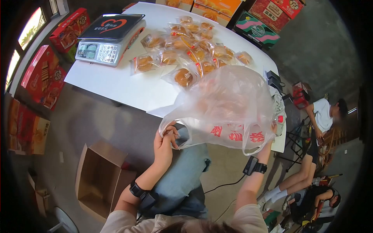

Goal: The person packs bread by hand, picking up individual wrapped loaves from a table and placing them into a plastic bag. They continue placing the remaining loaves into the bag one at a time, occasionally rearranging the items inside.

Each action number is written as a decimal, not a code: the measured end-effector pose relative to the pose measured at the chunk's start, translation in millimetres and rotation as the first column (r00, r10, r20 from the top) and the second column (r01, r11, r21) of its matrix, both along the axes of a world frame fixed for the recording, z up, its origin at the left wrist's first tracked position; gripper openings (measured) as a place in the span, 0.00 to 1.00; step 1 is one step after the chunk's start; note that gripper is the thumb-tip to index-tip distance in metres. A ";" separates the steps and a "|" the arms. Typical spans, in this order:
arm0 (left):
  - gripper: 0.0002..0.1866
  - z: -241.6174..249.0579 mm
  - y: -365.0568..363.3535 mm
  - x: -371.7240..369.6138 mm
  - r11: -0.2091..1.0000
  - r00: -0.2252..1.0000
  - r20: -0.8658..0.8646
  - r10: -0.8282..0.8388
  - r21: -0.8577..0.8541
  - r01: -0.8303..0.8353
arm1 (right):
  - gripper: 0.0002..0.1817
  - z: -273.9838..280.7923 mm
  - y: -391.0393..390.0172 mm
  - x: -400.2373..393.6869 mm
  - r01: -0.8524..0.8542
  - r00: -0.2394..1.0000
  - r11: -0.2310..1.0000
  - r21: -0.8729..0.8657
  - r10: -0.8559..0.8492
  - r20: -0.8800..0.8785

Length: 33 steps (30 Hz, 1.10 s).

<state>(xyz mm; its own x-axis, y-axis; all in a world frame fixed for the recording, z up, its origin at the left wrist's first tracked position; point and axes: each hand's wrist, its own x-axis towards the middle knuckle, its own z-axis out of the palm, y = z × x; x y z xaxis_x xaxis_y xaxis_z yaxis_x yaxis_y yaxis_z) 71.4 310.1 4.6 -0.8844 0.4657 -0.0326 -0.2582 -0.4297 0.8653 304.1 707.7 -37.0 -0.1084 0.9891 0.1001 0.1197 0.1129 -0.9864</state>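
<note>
A translucent plastic bag (229, 105) with red printed characters spreads out in front of me, over the table's near edge. My left hand (167, 136) is closed on the bag's handle at its left side. At the bag's right edge is my right hand (273, 130), mostly covered by the plastic, so its fingers do not show. Just beyond the bag lie several individually wrapped buns (183, 77) in clear packets. Pinkish shapes show blurred through the plastic; I cannot make out what they are.
A digital scale (110, 39) stands on the white table (116, 87) at the left. An open cardboard box (101, 180) sits on the floor. Red gift boxes (43, 77) line the left wall; more cartons (256, 29) stand behind the table. Another person (322, 116) sits at right.
</note>
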 end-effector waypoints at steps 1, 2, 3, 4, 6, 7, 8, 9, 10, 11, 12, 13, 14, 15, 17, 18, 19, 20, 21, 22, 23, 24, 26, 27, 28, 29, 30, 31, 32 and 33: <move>0.17 0.0 1.3 -0.8 1.000 1.000 0.008 -0.001 -0.003 0.001 | 0.34 -7.8 11.0 -0.5 -0.002 1.000 0.998 0.067 0.001 0.019; 0.17 -1.2 2.0 -1.1 1.000 1.000 0.003 0.005 -0.003 -0.005 | 0.35 -14.7 22.5 -1.4 -0.005 0.999 0.991 0.136 0.000 0.038; 0.16 -3.0 2.5 -0.5 1.000 1.000 0.010 0.003 0.008 -0.004 | 0.36 -11.4 23.5 -8.4 -0.008 0.998 0.979 0.204 -0.003 0.058; 0.16 -3.7 2.8 -0.4 1.000 1.000 0.015 0.000 0.018 -0.001 | 0.37 -8.9 23.1 -14.0 -0.012 0.997 0.963 0.271 -0.009 0.076; 0.16 -3.1 2.6 -0.2 1.000 1.000 -0.015 0.006 0.007 -0.006 | 0.39 28.7 -20.9 -32.7 -0.009 0.992 0.945 0.327 -0.032 0.119; 0.16 -2.8 2.4 -0.4 1.000 0.999 -0.043 0.009 -0.001 -0.009 | 0.40 49.8 -44.8 -44.5 -0.006 0.985 0.923 0.384 -0.061 0.163; 0.16 -1.9 2.3 -0.3 1.000 0.999 -0.045 0.012 -0.005 -0.013 | 0.40 49.8 -47.7 -44.9 -0.009 0.985 0.925 0.381 -0.057 0.161; 0.17 -0.9 2.2 0.1 1.000 0.999 -0.036 0.009 -0.003 -0.010 | 0.39 48.2 -51.3 -42.8 -0.056 0.934 0.874 0.482 -0.125 0.335; 0.17 0.1 2.2 0.4 1.000 1.000 -0.027 0.006 0.000 -0.006 | 0.39 46.9 -54.3 -40.9 -0.123 0.848 0.814 0.567 -0.210 0.486; 0.17 0.7 2.1 0.8 1.000 1.000 -0.029 0.009 -0.003 -0.010 | 0.39 47.1 -55.8 -39.6 -0.124 0.850 0.815 0.566 -0.207 0.484; 0.17 1.3 1.9 1.4 1.000 1.000 -0.020 0.012 -0.009 -0.012 | 0.40 47.9 -56.0 -38.2 -0.114 0.866 0.831 0.544 -0.185 0.465; 0.17 2.0 1.5 1.7 1.000 1.000 -0.010 0.015 -0.016 -0.015 | 0.41 48.2 -55.6 -37.1 -0.106 0.880 0.847 0.521 -0.164 0.446; 0.17 2.2 1.5 1.3 1.000 1.000 -0.012 0.020 -0.016 -0.020 | 0.41 47.2 -54.3 -35.4 -0.110 0.882 0.846 0.522 -0.160 0.444; 0.17 1.9 1.9 0.6 1.000 1.000 -0.002 0.014 -0.012 -0.014 | 0.40 46.8 -52.7 -34.2 -0.131 0.902 0.854 0.504 -0.109 0.418; 0.17 2.1 2.3 0.4 1.000 1.000 0.009 0.013 -0.007 -0.013 | 0.39 45.6 -52.8 -32.3 -0.158 0.918 0.859 0.488 -0.054 0.392; 0.17 2.6 2.3 0.7 1.000 1.000 0.004 0.010 -0.006 -0.010 | 0.38 47.9 -56.0 -32.2 -0.150 0.910 0.824 0.546 -0.102 0.402; 0.18 3.3 2.1 1.1 1.000 1.000 -0.001 0.004 -0.006 -0.004 | 0.38 51.2 -59.3 -31.4 -0.142 0.900 0.785 0.603 -0.151 0.408; 0.18 2.8 1.9 0.9 1.000 1.000 -0.002 0.006 -0.005 -0.006 | 0.38 57.3 -63.1 -28.6 -0.143 0.901 0.785 0.603 -0.149 0.407; 0.18 1.7 1.9 0.7 1.000 1.000 -0.018 0.007 0.004 -0.007 | 0.38 70.8 -71.9 -26.4 -0.130 0.908 0.709 0.693 -0.196 0.370; 0.18 1.8 1.4 0.9 1.000 0.999 -0.034 0.009 0.013 -0.009 | 0.38 83.8 -80.4 -25.5 -0.116 0.914 0.623 0.774 -0.237 0.328; 0.18 3.2 1.3 1.1 1.000 0.999 -0.034 0.011 0.012 -0.010 | 0.38 94.8 -87.1 -27.4 -0.116 0.915 0.623 0.774 -0.236 0.328; 0.18 5.3 1.6 1.2 1.000 0.999 -0.038 0.011 -0.013 -0.012 | 0.39 105.8 -93.3 -32.1 -0.308 0.883 0.575 0.758 -0.125 0.453; 0.18 5.6 -0.4 2.1 0.999 0.999 -0.042 0.013 -0.037 -0.015 | 0.40 120.3 -110.8 -53.2 -0.487 0.818 0.501 0.715 -0.024 0.574; 0.18 2.7 -1.6 2.7 0.999 0.997 -0.068 0.028 -0.035 -0.030 | 0.41 125.8 -124.3 -72.7 -0.520 0.775 0.567 0.639 0.000 0.632; 0.18 0.2 -2.3 2.9 0.998 0.995 -0.093 0.043 -0.031 -0.046 | 0.42 130.2 -130.4 -87.5 -0.547 0.729 0.627 0.555 0.029 0.684; 0.18 -1.4 -1.8 2.7 0.998 0.995 -0.094 0.046 -0.030 -0.049 | 0.42 128.6 -127.7 -96.6 -0.548 0.729 0.624 0.557 0.031 0.684; 0.17 -2.5 0.2 1.7 0.980 0.966 -0.219 0.139 -0.110 -0.166 | 0.44 120.4 -122.1 -106.8 -0.578 0.693 0.636 0.511 0.053 0.719; 0.17 -1.3 1.9 1.2 0.942 0.913 -0.346 0.216 -0.173 -0.288 | 0.45 110.8 -115.4 -116.7 -0.605 0.656 0.647 0.464 0.075 0.751; 0.17 2.7 4.1 2.3 0.941 0.912 -0.348 0.218 -0.171 -0.291 | 0.45 100.1 -106.1 -127.7 -0.606 0.657 0.645 0.466 0.075 0.750; 0.17 10.5 6.7 4.0 0.943 0.900 -0.334 0.282 -0.079 -0.325 | 0.48 87.7 -95.1 -139.2 -0.658 0.637 0.674 0.337 0.260 0.725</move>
<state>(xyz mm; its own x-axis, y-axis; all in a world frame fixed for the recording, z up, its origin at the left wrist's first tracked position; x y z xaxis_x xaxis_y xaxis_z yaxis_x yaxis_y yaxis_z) 75.4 316.8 15.1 -0.9563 0.1837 0.2276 0.1601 -0.3228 0.9328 165.0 612.7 50.8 -0.7600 0.5688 0.3144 0.3977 0.7896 -0.4673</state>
